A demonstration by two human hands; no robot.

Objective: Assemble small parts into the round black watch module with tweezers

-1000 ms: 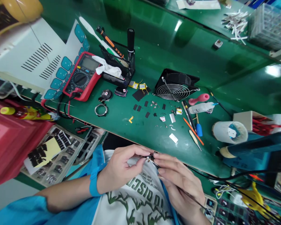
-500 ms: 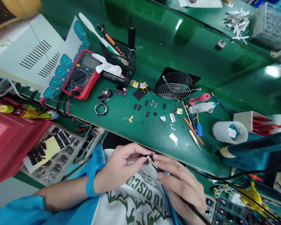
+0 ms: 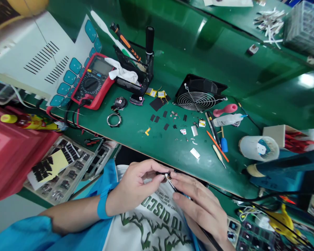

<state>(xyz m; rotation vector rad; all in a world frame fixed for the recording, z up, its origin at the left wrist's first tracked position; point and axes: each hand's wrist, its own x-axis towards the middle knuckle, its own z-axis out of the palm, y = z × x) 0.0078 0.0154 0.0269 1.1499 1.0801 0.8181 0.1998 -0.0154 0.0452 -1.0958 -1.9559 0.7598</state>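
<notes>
My left hand (image 3: 140, 184) pinches a small black part (image 3: 162, 173) between thumb and index finger, just off the bench edge and above my lap. A tiny whitish piece (image 3: 166, 175) shows on it; finer detail is too small to make out. My right hand (image 3: 201, 205) is closed around what looks like a soldering iron (image 3: 171, 184), a slim tool with a metal tip and a black body running down to the lower right. Its tip meets the small part. My right index fingertip also lies against the part's right end.
On the green bench (image 3: 136, 139) lie several small dark pads, a metal ring (image 3: 114, 120), a fan (image 3: 200, 94), pens and a white bottle (image 3: 227, 120). A red multimeter (image 3: 92, 82) stands left. A white cup (image 3: 259, 148) and dark cables (image 3: 267, 200) are at right.
The whole view has shifted slightly, with bench items a little further right. My right hand and the tool have tilted slightly; both hands stay at the small part.
</notes>
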